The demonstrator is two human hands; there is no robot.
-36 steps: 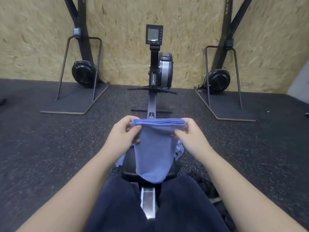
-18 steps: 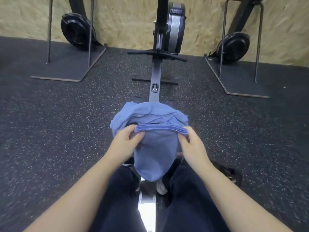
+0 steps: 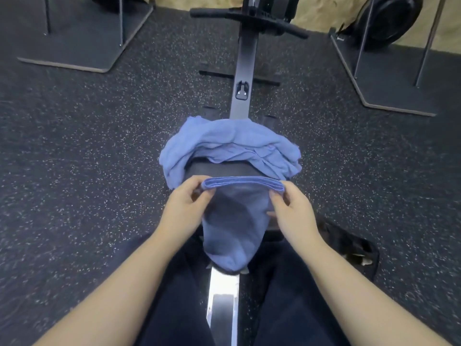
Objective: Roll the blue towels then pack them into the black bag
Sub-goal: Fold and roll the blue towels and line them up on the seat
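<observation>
Blue towel (image 3: 232, 221), folded into a narrow strip, held up by its top edge over the rowing machine's seat (image 3: 219, 168) and hanging down to the metal rail (image 3: 223, 303) between dark-trousered legs (image 3: 287, 295). Left hand (image 3: 183, 211) in a pinching grip on the left end of the folded edge, thumb in front, fingers curled behind. Right hand (image 3: 294, 213) in the same closed grip on the right end, so the edge stretched level between both. Second blue towel (image 3: 232, 143), crumpled, draped over the far side of the seat, just beyond the held one and apart from it. Black bag (image 3: 354, 248) on the speckled rubber floor (image 3: 87, 171), just right of the right forearm, partly hidden by it. Rowing machine handle (image 3: 247, 18) farther ahead, two dark platforms (image 3: 82, 38) either side.
</observation>
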